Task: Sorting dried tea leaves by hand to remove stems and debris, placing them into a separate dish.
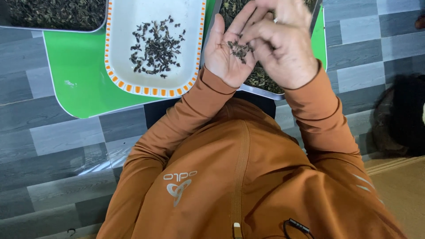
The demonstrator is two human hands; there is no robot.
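**Two hands picking through dried leaves**

Head view: left hand (228, 53) is open flat, palm up, cupping a small pile of dark dried leaves (239, 49). Right hand (279, 42) sits over it, fingertips (248, 37) pinching into that pile. Both hover above a metal tray (265, 93) of leaves. Beside it, a white orange-rimmed tray (133, 75) holds sorted bits on a green board (75, 75).

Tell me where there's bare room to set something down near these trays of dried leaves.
Free: the green mat left of the white orange-rimmed tray, and the grey plank floor below it. Crowded: the metal tray under the left hand and right hand, and the white tray's middle, strewn with leaves.
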